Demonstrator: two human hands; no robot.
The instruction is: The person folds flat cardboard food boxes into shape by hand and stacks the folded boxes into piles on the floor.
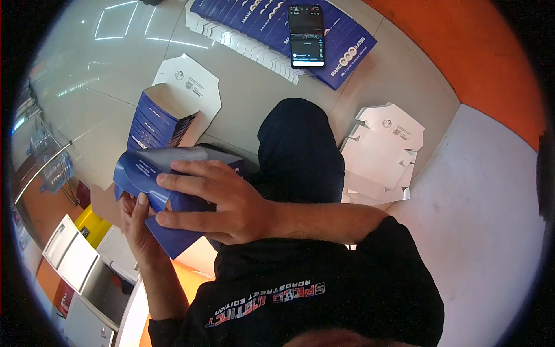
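Note:
A blue cardboard box (139, 172), partly folded, is held up in front of me, tilted, with a curved flap at its left end. My left hand (137, 222) grips that end from below, thumb up against the flap's edge and other fingers mostly hidden by the cardboard. Across the top lies my right hand (228, 199), its fingers spread and pressing on the blue panel, its thumb out of sight. Just beyond the box stands a stack of nested blue cartons (153, 121), beside a flat white carton blank (199, 81).
A long row of blue folded boxes (248, 29) lies on the tiled floor ahead, with a phone (307, 37) on it. Flat white carton blanks (384, 150) rest right of my knee (300, 133). A metal rack with water bottles (49, 162) stands left, near a yellow container (92, 224).

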